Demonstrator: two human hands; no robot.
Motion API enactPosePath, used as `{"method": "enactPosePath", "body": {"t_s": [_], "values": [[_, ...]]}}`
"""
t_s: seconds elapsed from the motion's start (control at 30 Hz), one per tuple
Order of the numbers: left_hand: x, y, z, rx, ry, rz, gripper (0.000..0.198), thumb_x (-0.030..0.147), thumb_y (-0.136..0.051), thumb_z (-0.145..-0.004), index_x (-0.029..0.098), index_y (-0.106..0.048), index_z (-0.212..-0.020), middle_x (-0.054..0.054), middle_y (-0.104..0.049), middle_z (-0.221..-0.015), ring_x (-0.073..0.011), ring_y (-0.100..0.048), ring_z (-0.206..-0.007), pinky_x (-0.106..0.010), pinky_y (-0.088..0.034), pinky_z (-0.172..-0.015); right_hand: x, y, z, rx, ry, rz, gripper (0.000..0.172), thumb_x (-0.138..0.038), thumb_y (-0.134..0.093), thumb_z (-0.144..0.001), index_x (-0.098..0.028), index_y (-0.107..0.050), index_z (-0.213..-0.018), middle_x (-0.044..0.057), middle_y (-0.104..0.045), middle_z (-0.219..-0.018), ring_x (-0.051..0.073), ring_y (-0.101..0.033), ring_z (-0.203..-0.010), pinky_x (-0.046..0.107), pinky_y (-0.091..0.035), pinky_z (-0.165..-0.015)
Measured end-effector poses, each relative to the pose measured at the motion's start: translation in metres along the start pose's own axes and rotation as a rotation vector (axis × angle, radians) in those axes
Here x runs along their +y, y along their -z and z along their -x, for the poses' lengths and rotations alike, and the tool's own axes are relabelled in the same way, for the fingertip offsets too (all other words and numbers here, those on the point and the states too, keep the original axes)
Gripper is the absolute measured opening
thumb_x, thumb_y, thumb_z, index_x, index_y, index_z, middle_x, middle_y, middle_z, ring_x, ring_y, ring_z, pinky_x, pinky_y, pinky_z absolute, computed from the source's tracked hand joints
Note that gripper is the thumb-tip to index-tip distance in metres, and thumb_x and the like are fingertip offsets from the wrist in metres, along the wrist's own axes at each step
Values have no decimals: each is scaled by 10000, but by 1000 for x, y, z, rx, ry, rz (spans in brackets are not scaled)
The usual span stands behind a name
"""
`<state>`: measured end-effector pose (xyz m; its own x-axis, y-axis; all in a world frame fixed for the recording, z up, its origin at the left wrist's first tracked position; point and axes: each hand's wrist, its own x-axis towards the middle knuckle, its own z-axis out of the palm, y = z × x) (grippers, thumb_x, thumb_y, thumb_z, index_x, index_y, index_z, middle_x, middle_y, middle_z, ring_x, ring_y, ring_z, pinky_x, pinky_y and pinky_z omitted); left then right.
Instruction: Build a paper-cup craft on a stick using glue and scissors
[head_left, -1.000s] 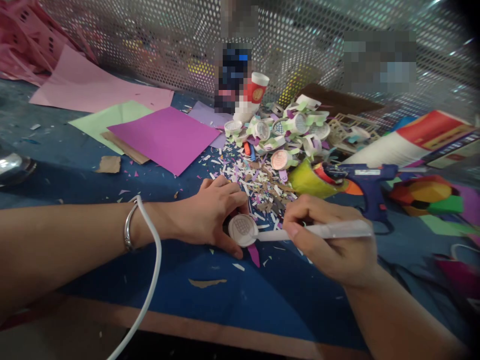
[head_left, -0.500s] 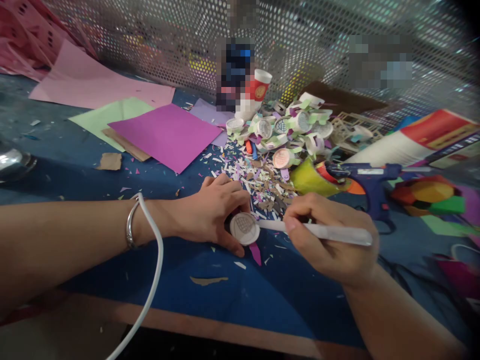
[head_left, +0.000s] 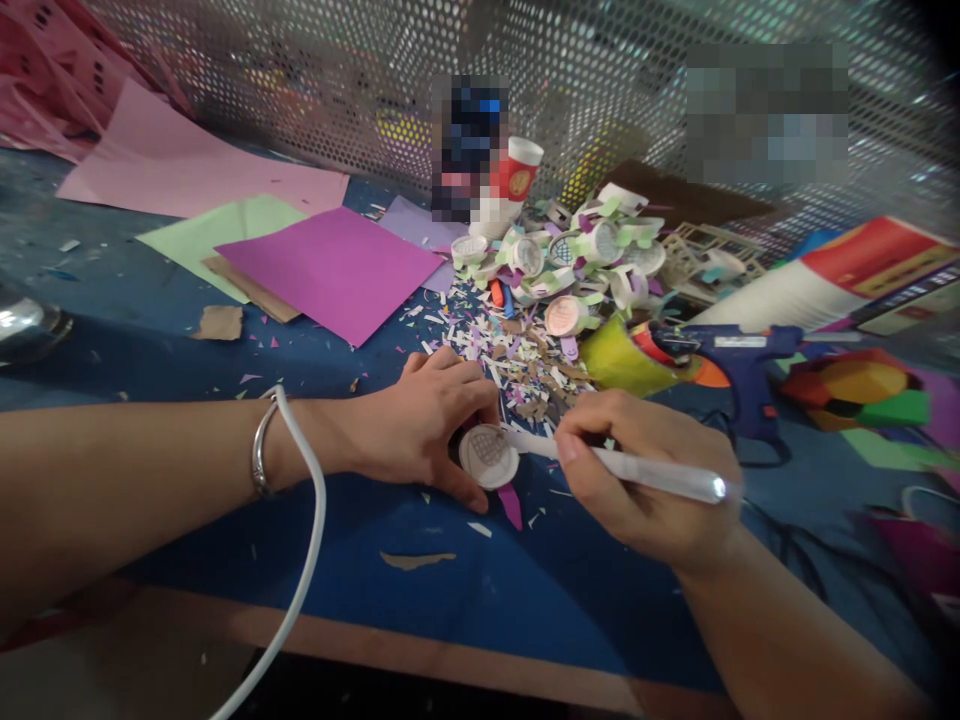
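Curling the left grip partway round the left side of a white disc, probably a paper-cup base, bracing with the thumb along the near side and with bent fingers along the far side, leaving little slack. Pinching a white pen-shaped tool in the right grip, closing thumb and fingertips snugly on the barrel and pointing the tip leftward at the disc's far right edge, without clearly showing contact there. Steadying the disc low at the counter, with a purple paper strip jutting from beneath toward the near side. Apparently marking or touching up the disc, judging by the hatched drawing on the face; seemingly calling next for a firm left hold and a light, controlled stroke of the tip. Wearing a silver bracelet on the left wrist, close by a white cord. Facing, just beyond, a litter of paper scraps, then a heap of similar bases with green tabs, near a red-and-white paper cup. Having a blue glue gun lying off to the right, and a purple sheet overlapping a pale green sheet off to the left.
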<state>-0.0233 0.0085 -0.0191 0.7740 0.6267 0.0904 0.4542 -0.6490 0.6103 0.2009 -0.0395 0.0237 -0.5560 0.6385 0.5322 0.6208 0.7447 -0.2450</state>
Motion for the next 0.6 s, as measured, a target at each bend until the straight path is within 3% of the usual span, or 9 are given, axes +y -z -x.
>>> {"method": "enactPosePath", "body": {"t_s": [0.27,0.43,0.6], "values": [[3,2,-1,-15,32,2,574,588,-867,-647,193,-620,-981,-57,-611,-1072,-281,-450,-1046,-366,-267,-831,-1,-1,2,37,34,-2,135,-127,-572,-890,-236,-562,-812,-14,-648,-681,132,-590,-571,290,-453,-557],[1,0,0,8,23,7,624,664,-850,-627,205,-634,-990,-49,-613,-1060,-279,-447,-1039,-370,-272,-832,-2,-3,-1,40,50,-30,133,-128,-579,-888,-243,-578,-822,-23,-646,-672,132,-602,-570,285,-461,-552],[0,-1,0,20,19,13,584,619,-859,-640,204,-625,-977,-48,-616,-1065,-277,-449,-1040,-375,-272,-838,-2,-4,-2,41,47,-18,133,-138,-577,-901,-241,-579,-817,-24,-643,-662,130,-601,-562,278,-474,-561]]}}
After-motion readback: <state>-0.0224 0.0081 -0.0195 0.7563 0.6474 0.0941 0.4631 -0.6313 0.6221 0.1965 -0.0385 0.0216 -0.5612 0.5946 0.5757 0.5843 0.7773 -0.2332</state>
